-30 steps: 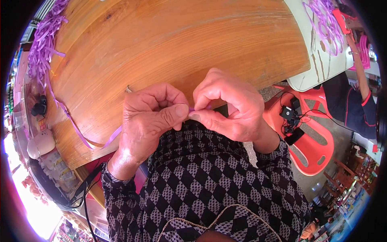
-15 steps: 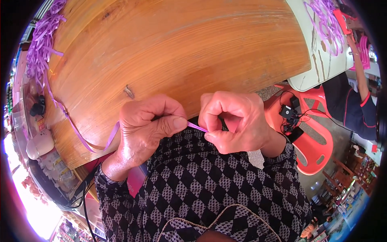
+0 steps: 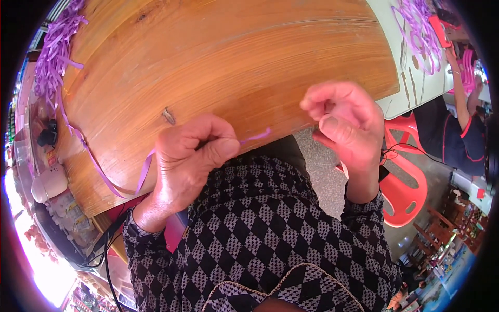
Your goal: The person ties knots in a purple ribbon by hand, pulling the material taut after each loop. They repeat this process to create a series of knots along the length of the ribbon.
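Observation:
Thumb and fingers of my left hand (image 3: 195, 156) pinch a thin purple ribbon (image 3: 143, 174) just over the table's near edge. Its short free end curls out past my fingertips toward the right. On the other side, the ribbon hangs from my fist, sags in a loop and runs up the table's left edge to a heap of purple ribbons (image 3: 54, 57). Off to the right, my right hand (image 3: 348, 125) is raised near the table's edge, its fingers curled but apart from the thumb, with nothing between them.
A wooden table (image 3: 223, 57) spreads ahead. Beside it on the right is a pale table (image 3: 410, 96) with more loose purple ribbons (image 3: 416, 36). An orange plastic chair (image 3: 408, 187) with black cables stands at the right, near another person (image 3: 452, 125). A pale rounded object (image 3: 50, 183) lies at far left.
My right hand has let go of the ribbon and moved up and to the right, its fingers opening. My left hand keeps its pinch in nearly the same place.

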A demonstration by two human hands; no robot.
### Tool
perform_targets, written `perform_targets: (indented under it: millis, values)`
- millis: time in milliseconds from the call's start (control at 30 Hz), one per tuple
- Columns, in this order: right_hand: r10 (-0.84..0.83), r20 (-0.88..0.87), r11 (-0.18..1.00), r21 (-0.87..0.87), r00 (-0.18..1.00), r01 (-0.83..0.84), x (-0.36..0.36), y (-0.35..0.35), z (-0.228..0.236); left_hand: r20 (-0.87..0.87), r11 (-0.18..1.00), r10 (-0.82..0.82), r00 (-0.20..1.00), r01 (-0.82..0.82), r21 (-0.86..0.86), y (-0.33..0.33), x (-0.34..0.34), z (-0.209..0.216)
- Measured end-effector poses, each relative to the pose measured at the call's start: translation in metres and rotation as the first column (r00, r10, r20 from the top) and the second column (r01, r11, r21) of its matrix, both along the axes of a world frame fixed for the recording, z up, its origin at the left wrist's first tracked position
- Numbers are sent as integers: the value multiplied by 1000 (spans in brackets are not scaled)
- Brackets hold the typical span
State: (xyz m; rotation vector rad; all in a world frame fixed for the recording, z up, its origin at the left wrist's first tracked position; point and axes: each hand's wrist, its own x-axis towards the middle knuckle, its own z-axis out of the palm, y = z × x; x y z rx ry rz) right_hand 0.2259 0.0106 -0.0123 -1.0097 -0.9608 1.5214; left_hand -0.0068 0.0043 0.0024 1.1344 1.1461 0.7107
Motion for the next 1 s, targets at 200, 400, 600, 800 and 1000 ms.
perform_targets:
  millis: [200,400,600,800,1000]
  values:
    - [108,467,797,487,878,-357,-26,9,-1,-20,991,-80,997,82,105,-1,10,12]
    - [-208,306,902,427,929,62,21,21,10,39,996,28,999,-25,-91,4,-27,19]
    - [-412,546,870,473,730,137,48,26,-9,-44,989,76,996,-81,-126,3,-50,8]
    - [-734,589,621,783,337,-16,33,48,-7,-89,982,116,989,-128,-138,4,-48,8]
    - [-49,721,660,543,692,-519,-38,29,7,-87,974,-72,994,89,210,13,-6,14]
